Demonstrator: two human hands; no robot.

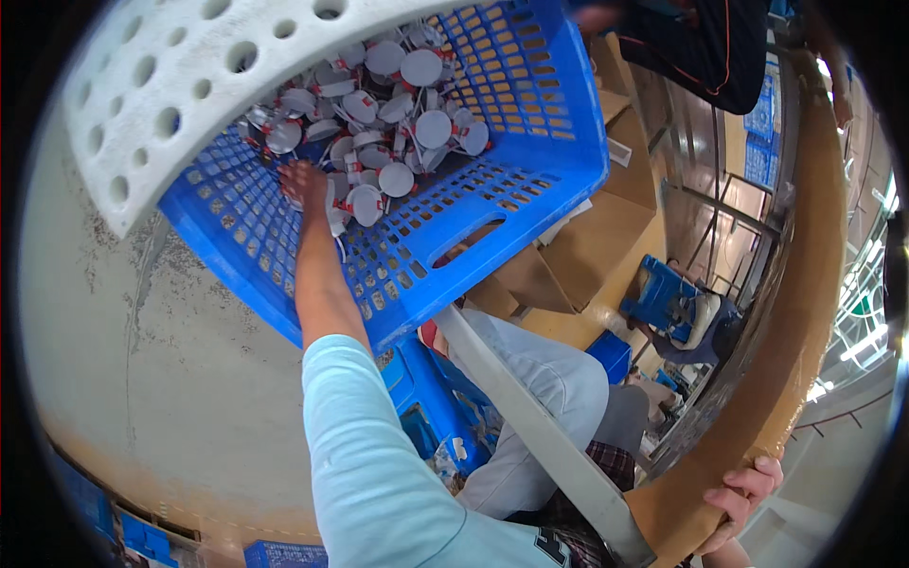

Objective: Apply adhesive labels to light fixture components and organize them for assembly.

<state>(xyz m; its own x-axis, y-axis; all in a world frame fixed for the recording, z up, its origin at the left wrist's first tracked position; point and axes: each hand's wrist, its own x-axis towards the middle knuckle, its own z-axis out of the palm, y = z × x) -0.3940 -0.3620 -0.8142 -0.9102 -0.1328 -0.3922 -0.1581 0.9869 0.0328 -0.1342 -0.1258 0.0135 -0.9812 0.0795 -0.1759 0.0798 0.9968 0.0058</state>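
Observation:
My left hand (303, 184) reaches down into a blue plastic basket (559, 175) with slotted walls. Its fingers are bent in among a heap of round white discs (433, 129) with red clips and white wires, which look like small downlights. One white piece with a hanging wire lies against the thumb side; whatever the fingers grip is hidden. At the lower right, my right hand (743, 502) wraps its fingers over the rim of a long brown-covered edge (786, 360), which curves up the right side.
A white foam sheet with holes (241, 57) overhangs the basket's far left. Cardboard boxes (597, 246) stand right of it. A metal bar (530, 426) crosses before my legs, beside a blue stool (426, 398). A person in a dark sleeve (701, 52) is at upper right.

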